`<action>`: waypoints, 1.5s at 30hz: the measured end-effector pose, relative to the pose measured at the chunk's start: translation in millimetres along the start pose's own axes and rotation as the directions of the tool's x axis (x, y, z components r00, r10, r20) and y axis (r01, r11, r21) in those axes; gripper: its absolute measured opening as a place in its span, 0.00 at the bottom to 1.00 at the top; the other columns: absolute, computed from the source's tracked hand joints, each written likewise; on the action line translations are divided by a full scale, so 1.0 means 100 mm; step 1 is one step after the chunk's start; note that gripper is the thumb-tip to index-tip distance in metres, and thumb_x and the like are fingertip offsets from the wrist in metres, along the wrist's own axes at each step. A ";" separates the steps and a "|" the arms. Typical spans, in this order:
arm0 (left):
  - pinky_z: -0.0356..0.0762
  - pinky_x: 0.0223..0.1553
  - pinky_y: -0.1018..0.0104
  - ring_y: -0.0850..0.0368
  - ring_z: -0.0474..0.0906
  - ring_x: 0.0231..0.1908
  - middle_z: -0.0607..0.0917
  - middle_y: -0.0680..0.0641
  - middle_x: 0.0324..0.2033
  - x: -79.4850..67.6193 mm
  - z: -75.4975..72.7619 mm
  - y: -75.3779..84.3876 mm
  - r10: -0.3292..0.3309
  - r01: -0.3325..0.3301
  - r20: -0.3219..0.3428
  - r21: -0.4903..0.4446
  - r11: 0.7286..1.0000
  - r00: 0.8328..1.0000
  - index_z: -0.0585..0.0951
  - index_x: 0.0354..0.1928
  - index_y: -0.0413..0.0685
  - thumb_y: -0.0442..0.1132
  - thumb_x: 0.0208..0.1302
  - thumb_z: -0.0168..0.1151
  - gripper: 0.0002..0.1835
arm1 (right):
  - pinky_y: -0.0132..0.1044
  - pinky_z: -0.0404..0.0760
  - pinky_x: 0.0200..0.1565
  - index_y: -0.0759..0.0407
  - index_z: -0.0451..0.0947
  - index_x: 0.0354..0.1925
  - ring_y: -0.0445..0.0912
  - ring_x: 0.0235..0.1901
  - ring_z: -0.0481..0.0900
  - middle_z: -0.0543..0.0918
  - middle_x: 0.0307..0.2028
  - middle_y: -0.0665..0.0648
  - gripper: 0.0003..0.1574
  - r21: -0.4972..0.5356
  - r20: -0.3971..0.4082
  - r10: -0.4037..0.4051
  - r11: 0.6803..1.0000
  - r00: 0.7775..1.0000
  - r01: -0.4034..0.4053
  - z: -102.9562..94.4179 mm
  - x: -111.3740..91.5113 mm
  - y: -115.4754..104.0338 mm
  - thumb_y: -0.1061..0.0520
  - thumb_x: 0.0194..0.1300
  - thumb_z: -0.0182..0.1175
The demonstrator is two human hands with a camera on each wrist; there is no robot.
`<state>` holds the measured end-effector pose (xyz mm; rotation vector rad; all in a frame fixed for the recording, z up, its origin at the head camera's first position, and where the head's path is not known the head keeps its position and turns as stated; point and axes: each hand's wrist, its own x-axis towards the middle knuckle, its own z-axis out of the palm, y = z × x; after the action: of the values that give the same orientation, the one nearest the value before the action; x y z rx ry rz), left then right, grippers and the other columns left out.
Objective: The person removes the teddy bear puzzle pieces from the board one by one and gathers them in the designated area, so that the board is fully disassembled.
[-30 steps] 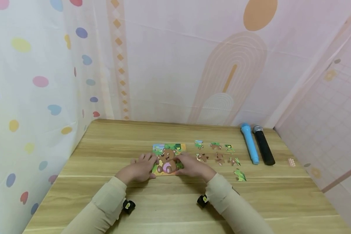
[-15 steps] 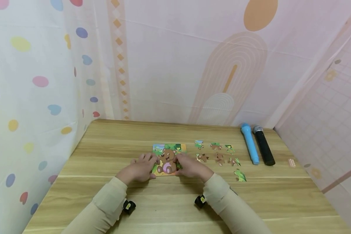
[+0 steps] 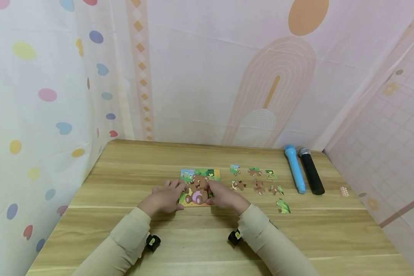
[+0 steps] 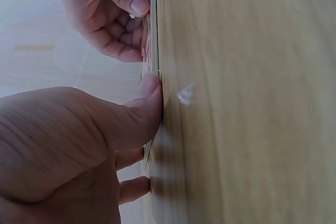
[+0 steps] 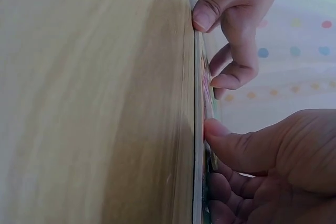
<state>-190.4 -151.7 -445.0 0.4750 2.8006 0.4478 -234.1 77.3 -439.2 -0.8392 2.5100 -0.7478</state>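
Observation:
A bear jigsaw puzzle board (image 3: 200, 172) lies flat on the wooden table in the head view. My left hand (image 3: 166, 197) grips its left side, with the thumb at the front edge and fingers over the picture. At the right side, my right hand (image 3: 225, 196) pinches a thin puzzle piece (image 5: 213, 160), slightly raised from the board in the right wrist view. A dark gap shows beside that hand's fingers. The piece's picture is mostly hidden by the fingers. Several loose puzzle pieces (image 3: 259, 187) lie right of the board, a green one (image 3: 283, 206) nearest me.
A blue microphone (image 3: 295, 168) and a black microphone (image 3: 311, 171) lie side by side at the back right. Near the right table edge is a small pink dotted item (image 3: 344, 191). Patterned curtains (image 3: 200, 76) hang behind and beside the table (image 3: 193, 245).
My right hand and wrist have shifted slightly left along the board. The left hand stays on the board's left side, and the loose pieces have not moved.

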 end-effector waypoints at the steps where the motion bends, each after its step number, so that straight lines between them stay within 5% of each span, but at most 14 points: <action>1: 0.65 0.48 0.36 0.43 0.63 0.58 0.66 0.44 0.66 0.00 0.00 0.00 -0.003 0.003 0.002 0.003 1.000 1.000 0.72 0.54 0.59 0.46 0.67 0.68 0.18 | 0.40 0.77 0.41 0.62 0.73 0.53 0.44 0.39 0.75 0.77 0.40 0.52 0.18 -0.007 -0.004 -0.001 1.000 1.000 0.001 0.00 0.00 0.00 0.64 0.68 0.67; 24: 0.63 0.50 0.32 0.42 0.58 0.65 0.63 0.44 0.69 -0.01 -0.04 0.04 -0.033 0.033 0.043 0.007 0.999 0.999 0.70 0.57 0.58 0.47 0.70 0.66 0.20 | 0.32 0.67 0.28 0.62 0.83 0.45 0.40 0.25 0.68 0.76 0.28 0.49 0.07 -0.120 0.000 -0.089 0.989 0.996 0.088 -0.01 0.01 0.01 0.63 0.68 0.66; 31: 0.62 0.48 0.34 0.41 0.58 0.64 0.63 0.45 0.69 0.00 -0.04 0.03 -0.033 0.032 0.043 0.004 0.999 0.999 0.71 0.57 0.58 0.47 0.70 0.66 0.19 | 0.32 0.66 0.28 0.59 0.80 0.35 0.40 0.25 0.68 0.75 0.27 0.50 0.04 -0.100 0.015 -0.098 0.990 0.995 0.099 -0.02 0.02 0.01 0.64 0.69 0.65; 33: 0.62 0.47 0.36 0.42 0.58 0.64 0.63 0.46 0.68 0.00 -0.04 0.03 -0.028 0.028 0.040 0.002 1.000 0.999 0.71 0.56 0.59 0.47 0.69 0.66 0.18 | 0.32 0.67 0.28 0.60 0.81 0.39 0.40 0.25 0.68 0.76 0.27 0.50 0.01 -0.095 0.014 -0.089 0.991 0.996 0.090 -0.02 0.02 0.01 0.64 0.69 0.65; 38: 0.62 0.48 0.33 0.41 0.58 0.65 0.63 0.45 0.69 -0.02 -0.05 0.03 -0.024 0.024 0.037 -0.006 1.000 0.999 0.71 0.55 0.60 0.47 0.69 0.67 0.18 | 0.33 0.75 0.34 0.64 0.80 0.55 0.40 0.30 0.74 0.80 0.35 0.50 0.18 -0.108 -0.013 -0.071 0.992 0.997 0.069 -0.02 0.02 0.01 0.62 0.67 0.68; 45: 0.61 0.48 0.32 0.42 0.59 0.62 0.64 0.46 0.67 -0.02 -0.05 0.02 -0.021 0.021 0.033 -0.025 0.999 0.999 0.71 0.55 0.61 0.46 0.69 0.67 0.18 | 0.34 0.76 0.36 0.61 0.80 0.54 0.40 0.34 0.75 0.80 0.36 0.49 0.19 -0.181 -0.058 -0.098 0.980 0.994 0.086 -0.01 0.01 0.02 0.62 0.65 0.70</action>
<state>-189.2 -151.7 -439.4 0.4430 2.7624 0.4664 -236.6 78.0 -439.3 -1.0128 2.6429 -0.5943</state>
